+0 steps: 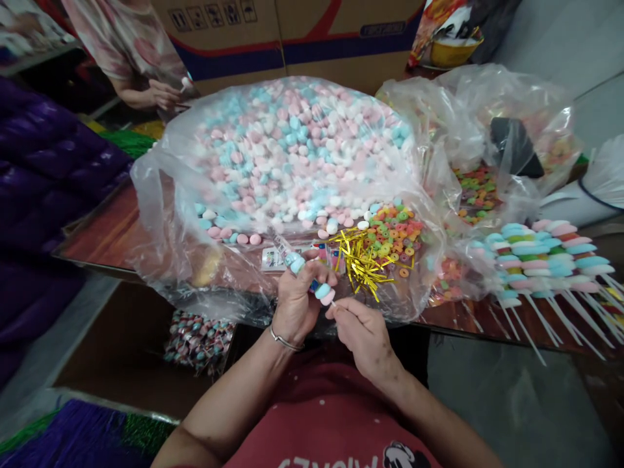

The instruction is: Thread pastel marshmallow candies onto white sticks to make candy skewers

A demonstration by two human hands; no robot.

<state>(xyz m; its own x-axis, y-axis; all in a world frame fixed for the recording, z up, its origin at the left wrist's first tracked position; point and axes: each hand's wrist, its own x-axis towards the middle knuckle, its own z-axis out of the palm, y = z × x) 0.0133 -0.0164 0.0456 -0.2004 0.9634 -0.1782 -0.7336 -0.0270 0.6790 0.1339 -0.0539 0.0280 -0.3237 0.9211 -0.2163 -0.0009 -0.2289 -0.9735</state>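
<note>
My left hand (298, 299) is wrapped around a candy skewer (322, 294) of pale blue and pink pieces. Clear wrap seems to cover its upper end, which pokes out above my fingers. The fingertips of my right hand (361, 335) pinch the thin white stick at the skewer's lower end. Just beyond my hands, gold twist ties (363, 263) lie in a loose pile beside ring-shaped gummies (400, 237). A small printed packet (273, 259) lies near my left fingers, partly hidden.
A big clear bag of pastel candies (292, 156) spreads across the table. Finished-looking candy skewers (550, 260) are stacked at right, sticks overhanging the edge. Below left stands an open carton (112, 351) with wrapped candies inside. Another person's hand (166, 96) holds something white at upper left.
</note>
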